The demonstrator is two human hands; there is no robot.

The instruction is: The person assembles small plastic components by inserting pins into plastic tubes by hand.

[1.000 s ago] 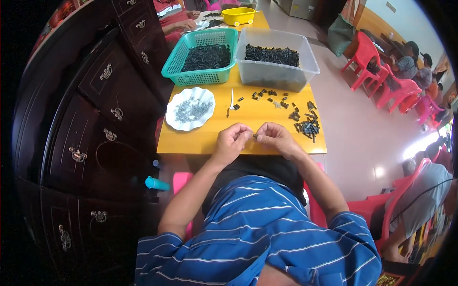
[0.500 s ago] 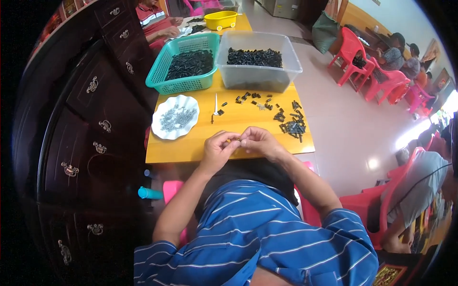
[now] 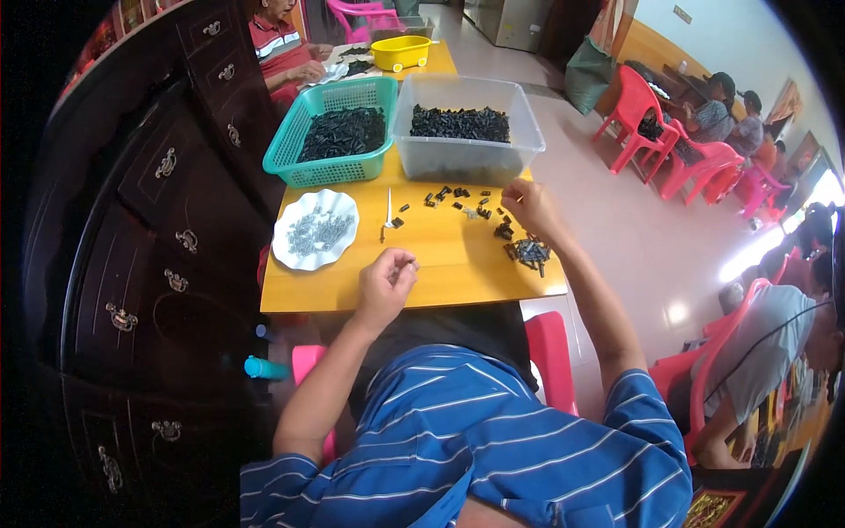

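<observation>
At the near edge of the worktop: left hand hovered, grip curled; whether clamped on anything, I couldn't tell.
Near right corner: black tubes lay heaped, perhaps done.
Left edge: white plate held many clear pieces.
Right edge: right hand hovered, grip equally unclear.
Far side: scattered pieces fronted green basket and clear bin, well stocked; much seemed left.
</observation>
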